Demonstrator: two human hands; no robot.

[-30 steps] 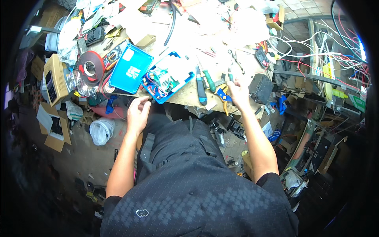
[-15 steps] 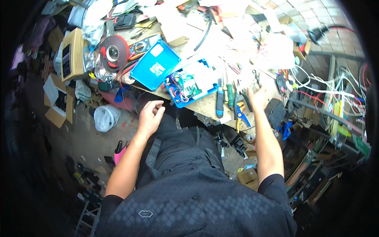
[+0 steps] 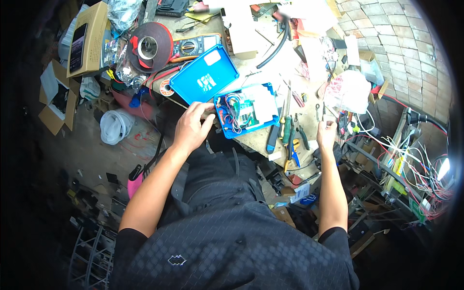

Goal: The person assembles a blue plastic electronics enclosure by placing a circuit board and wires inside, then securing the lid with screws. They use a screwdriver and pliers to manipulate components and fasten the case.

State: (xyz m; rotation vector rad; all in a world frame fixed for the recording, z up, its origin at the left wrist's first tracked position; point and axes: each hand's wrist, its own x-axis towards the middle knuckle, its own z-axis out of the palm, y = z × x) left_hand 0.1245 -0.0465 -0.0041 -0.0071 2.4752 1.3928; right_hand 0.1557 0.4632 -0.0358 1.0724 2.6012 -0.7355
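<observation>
Nearest us, our left hand (image 3: pixel 192 128) is at the bench's (image 3: pixel 255 143) near edge, fingers bent, thumb apart, apparently gripping nothing; whether it touches the blue box (image 3: pixel 253 129) we cannot tell. That open box lies at the near edge, just right of this hand and well left of our other one, its long axis running left to right, tilting slightly away from us. Past the strippers (image 3: pixel 295 157) and black pliers (image 3: pixel 303 138), our right hand (image 3: pixel 326 137), toward the bench's right edge, pinches a slim dark tool (image 3: pixel 324 113), kind unclear. The lid (image 3: pixel 200 82) lies beyond the box's left corner. Half a second ago, our left hand hung short of the box; our right was beside the pliers.
</observation>
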